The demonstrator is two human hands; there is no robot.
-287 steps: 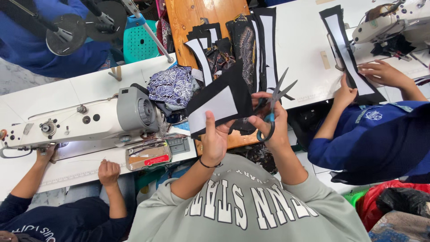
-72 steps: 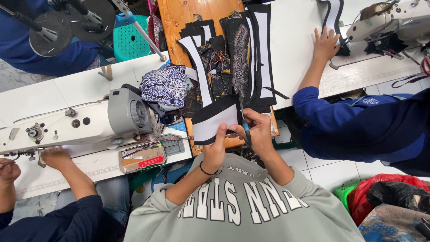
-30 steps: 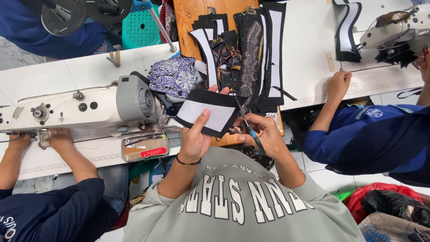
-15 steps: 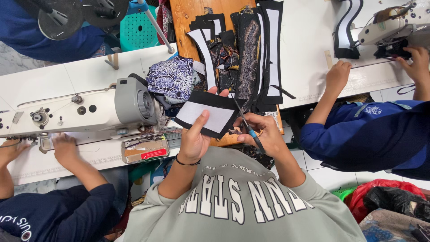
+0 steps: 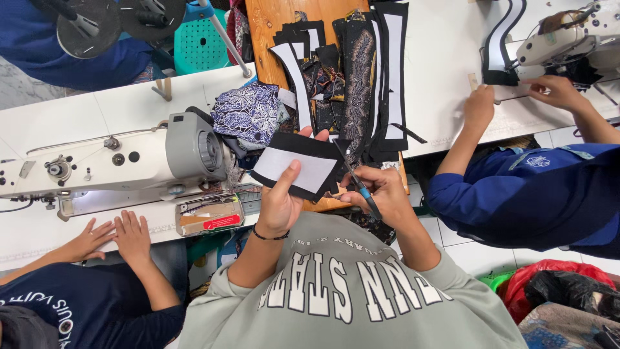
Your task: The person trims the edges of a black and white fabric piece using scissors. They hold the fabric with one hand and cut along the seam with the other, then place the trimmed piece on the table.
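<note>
White worktables fill the view, with a wooden board between them carrying a heap of black and white fabric strips. On the left table stands a sewing machine, its needle end partly cut off from sight by its own body. Another person's hands lie flat before it. The left hand pinches a black fabric piece with a white panel, held above the board's near edge. The right hand is closed around scissors, their handles buried in the fist, blades at the piece's right edge.
</note>
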